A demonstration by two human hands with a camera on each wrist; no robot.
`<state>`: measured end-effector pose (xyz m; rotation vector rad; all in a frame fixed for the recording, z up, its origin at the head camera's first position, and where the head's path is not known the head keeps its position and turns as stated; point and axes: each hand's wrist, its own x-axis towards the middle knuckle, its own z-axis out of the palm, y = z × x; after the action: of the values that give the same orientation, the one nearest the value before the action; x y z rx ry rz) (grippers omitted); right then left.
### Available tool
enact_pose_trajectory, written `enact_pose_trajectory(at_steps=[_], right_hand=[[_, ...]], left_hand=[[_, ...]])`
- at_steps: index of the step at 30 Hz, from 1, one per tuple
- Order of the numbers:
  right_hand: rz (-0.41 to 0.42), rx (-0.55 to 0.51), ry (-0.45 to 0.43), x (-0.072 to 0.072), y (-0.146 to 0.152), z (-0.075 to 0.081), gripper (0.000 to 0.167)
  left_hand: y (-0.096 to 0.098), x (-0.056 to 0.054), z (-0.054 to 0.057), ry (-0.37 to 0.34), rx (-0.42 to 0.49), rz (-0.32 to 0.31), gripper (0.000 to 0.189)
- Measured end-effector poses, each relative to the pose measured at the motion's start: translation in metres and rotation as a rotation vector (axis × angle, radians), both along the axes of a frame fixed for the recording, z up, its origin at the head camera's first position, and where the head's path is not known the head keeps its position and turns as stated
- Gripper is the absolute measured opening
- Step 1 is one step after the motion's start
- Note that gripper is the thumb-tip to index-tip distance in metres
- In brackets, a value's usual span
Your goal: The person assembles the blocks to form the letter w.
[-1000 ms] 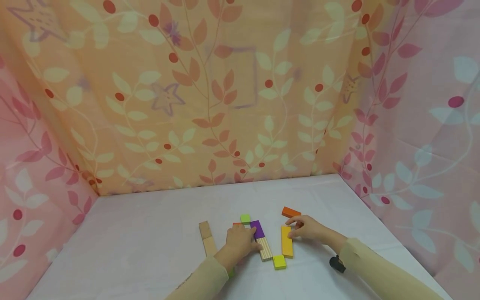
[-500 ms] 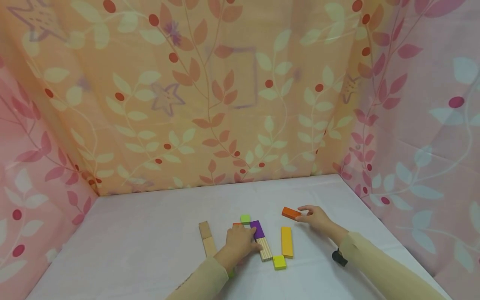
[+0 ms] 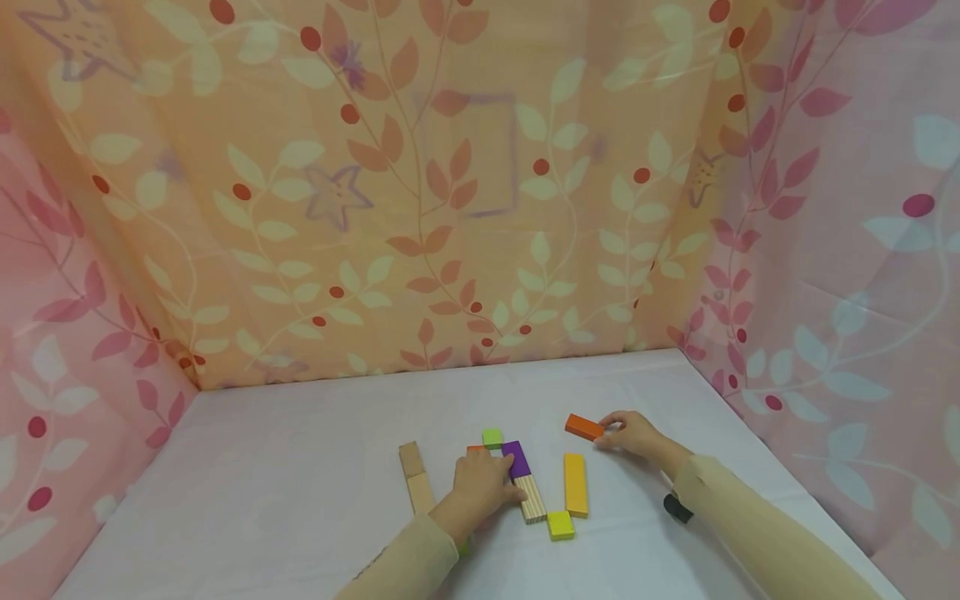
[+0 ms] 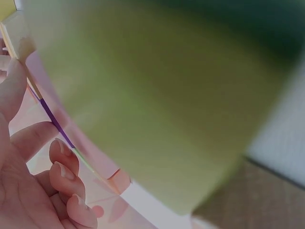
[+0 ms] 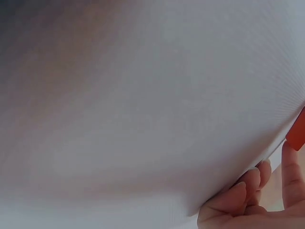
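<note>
In the head view my left hand (image 3: 480,486) rests over the middle blocks. Its index finger touches the purple block (image 3: 515,459) and its thumb lies at the striped wooden block (image 3: 531,498) joined end to end with it. The left wrist view shows the other fingers (image 4: 64,179) of that hand bent, away from the blocks. At the right, my right hand (image 3: 637,436) pinches the near end of an orange block (image 3: 582,427) lying on the table. A fingertip meets that orange block (image 5: 297,133) in the right wrist view; the thumb is not visible there.
A yellow-orange block (image 3: 576,485) and a small yellow block (image 3: 560,525) lie between the hands. Behind the left hand is a light green block (image 3: 492,437). Two plain wooden blocks (image 3: 416,479) form a line at the left. A patterned curtain (image 3: 450,292) closes the back.
My right hand has moved from the yellow-orange block away to the orange block and taken its right end. My left hand has stayed in place.
</note>
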<state>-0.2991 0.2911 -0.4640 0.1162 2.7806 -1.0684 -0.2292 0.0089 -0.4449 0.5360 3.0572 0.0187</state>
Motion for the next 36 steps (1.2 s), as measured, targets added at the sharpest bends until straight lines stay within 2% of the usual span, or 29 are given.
enact_pose_trajectory(at_steps=[7, 10, 14, 17, 20, 25, 36], right_hand=[[-0.017, -0.02, 0.012, 0.0, -0.002, 0.001, 0.044], [-0.027, -0.091, 0.019, 0.001, 0.0, 0.001, 0.046], [-0.1, -0.217, 0.022, 0.001, -0.001, 0.003, 0.044], [-0.12, -0.279, 0.042, 0.004, -0.003, 0.007, 0.043], [-0.097, -0.329, 0.054, 0.006, -0.004, 0.011, 0.045], [-0.111, -0.452, 0.008, 0.005, -0.004, 0.014, 0.051], [-0.146, -0.477, -0.073, -0.005, -0.008, 0.018, 0.043]], left_hand=[[0.0, -0.001, -0.002, 0.016, -0.018, 0.003, 0.068], [0.001, -0.001, -0.002, 0.013, -0.02, 0.0, 0.068], [0.001, -0.001, -0.003, 0.012, -0.011, -0.01, 0.068], [0.0, -0.001, -0.005, 0.015, -0.001, -0.011, 0.068], [0.0, -0.002, -0.007, 0.021, 0.002, -0.012, 0.068], [-0.001, -0.002, -0.007, 0.037, -0.01, -0.011, 0.068], [0.001, -0.001, -0.004, 0.031, -0.017, 0.002, 0.068]])
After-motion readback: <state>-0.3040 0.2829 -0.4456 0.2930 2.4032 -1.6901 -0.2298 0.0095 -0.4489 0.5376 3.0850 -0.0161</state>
